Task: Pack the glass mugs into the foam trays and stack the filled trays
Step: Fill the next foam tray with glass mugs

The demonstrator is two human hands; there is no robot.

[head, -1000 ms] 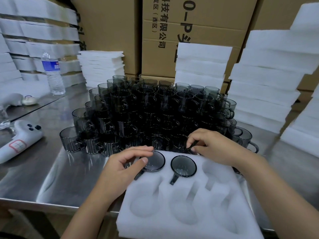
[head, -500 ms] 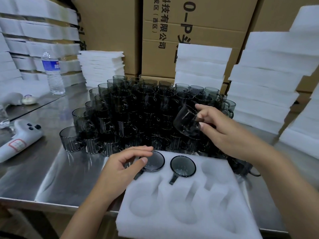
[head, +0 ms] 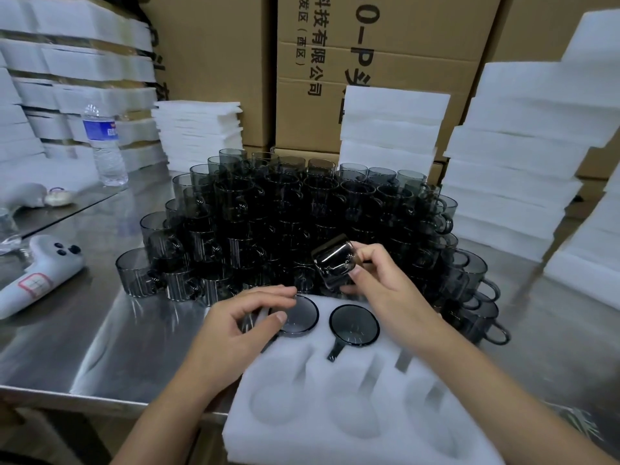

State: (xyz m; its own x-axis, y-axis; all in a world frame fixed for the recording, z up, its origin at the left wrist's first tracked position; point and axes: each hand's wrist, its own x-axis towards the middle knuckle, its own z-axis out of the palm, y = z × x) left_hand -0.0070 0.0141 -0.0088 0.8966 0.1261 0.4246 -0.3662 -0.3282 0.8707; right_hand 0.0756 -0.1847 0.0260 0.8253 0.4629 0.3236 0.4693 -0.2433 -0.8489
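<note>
Hands: right hand (head: 385, 290) hovers over the foam tray's (head: 369, 431) far edge, pinching a glass mug (head: 333, 263) tipped sideways, long axis slanting toward the far left. Left hand (head: 241, 327) rests slack on the tray's far-left corner, holding nothing. Two seated mugs (head: 354, 325) fill far-row pockets; tray overhangs the tabletop's (head: 100, 347) near edge.

mug pile (head: 288, 226) blocks behind, front pockets (head: 349, 414) free

Steel table (head: 117, 347), stacked glass mugs (head: 268, 213), foam tray (head: 295, 444), water bottle (head: 104, 146)
</note>
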